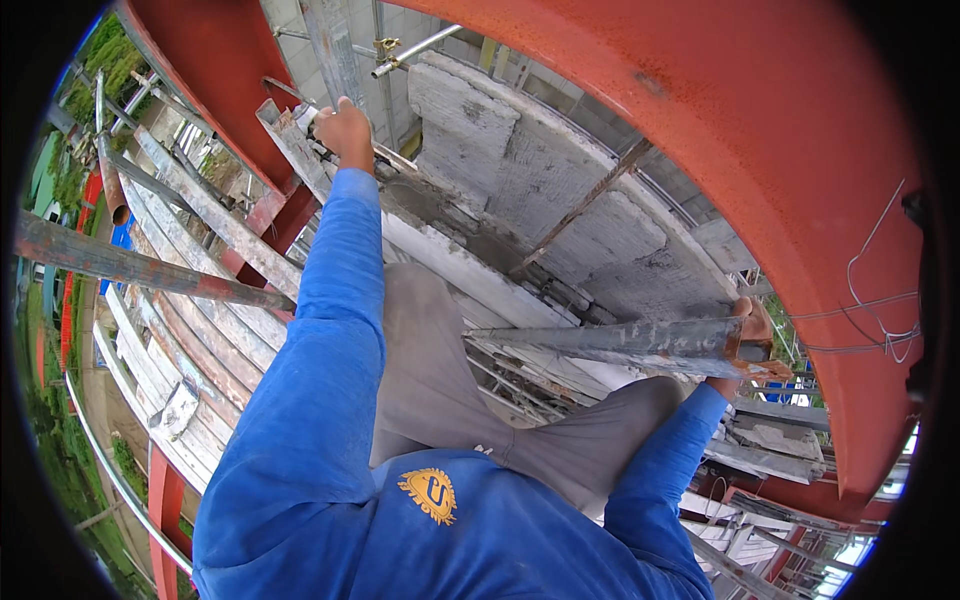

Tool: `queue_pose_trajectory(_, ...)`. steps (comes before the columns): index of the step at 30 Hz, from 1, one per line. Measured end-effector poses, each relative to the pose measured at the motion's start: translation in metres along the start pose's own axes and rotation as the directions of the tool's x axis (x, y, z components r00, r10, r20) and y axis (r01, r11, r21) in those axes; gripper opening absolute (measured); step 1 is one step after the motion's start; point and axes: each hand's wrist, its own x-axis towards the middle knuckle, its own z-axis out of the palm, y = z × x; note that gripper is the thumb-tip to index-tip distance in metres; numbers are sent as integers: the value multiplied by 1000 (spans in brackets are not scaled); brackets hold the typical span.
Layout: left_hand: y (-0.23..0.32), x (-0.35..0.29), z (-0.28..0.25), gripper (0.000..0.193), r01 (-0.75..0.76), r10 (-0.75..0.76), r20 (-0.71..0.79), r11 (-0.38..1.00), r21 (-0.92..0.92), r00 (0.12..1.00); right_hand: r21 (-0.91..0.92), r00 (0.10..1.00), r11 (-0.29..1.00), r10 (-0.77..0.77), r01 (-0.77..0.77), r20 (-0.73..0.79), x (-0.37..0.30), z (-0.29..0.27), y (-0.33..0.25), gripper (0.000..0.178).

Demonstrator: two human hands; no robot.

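Note:
My right hand [754,322] wraps round the end of a long grey steel channel [640,341], rusty at that end. The channel reaches leftward across in front of my knees and narrows with distance. Far up front, my left arm is stretched out and my left hand [346,132] is closed at the top of a weathered plank-like form [296,150]. A grey metal post [333,55] rises just behind that hand. What its fingers hold is hidden. Beyond my knees a rough concrete slab [560,170] leans along a trough, with a rusty rod [580,210] slanting across it.
A large red steel beam [720,130] arches over the right side, with loose wire [885,335] hanging on it. Another red column [220,80] stands at upper left. Scaffold pipes [150,262] and stacked planks [190,345] lie on the left, above a drop to greenery.

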Motion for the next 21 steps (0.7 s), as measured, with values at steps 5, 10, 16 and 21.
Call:
queue_pose_trajectory(5, 112, -39, -6, 94, 490, 141, 818, 740, -461, 557, -351, 918, 872, -390, 341, -77, -2, -7, 1, 16)
queue_pose_trajectory(10, 84, -32, 37, 62, 551, 206, 825, 657, -515, 526, 42, 964, 994, -83, 97, -252, 9, 11, 0, 26)
queue_pose_trajectory(16, 95, -42, 32, 35, 584, 154, 794, 599, -549, 588, -39, 982, 999, -43, 37, -186, -1, -4, -1, 31)
queue_pose_trajectory(21, 113, -34, 6, 35, 560, 225, 784, 590, -582, 579, -52, 981, 998, -28, 18, -193, 12, 8, 16, 41)
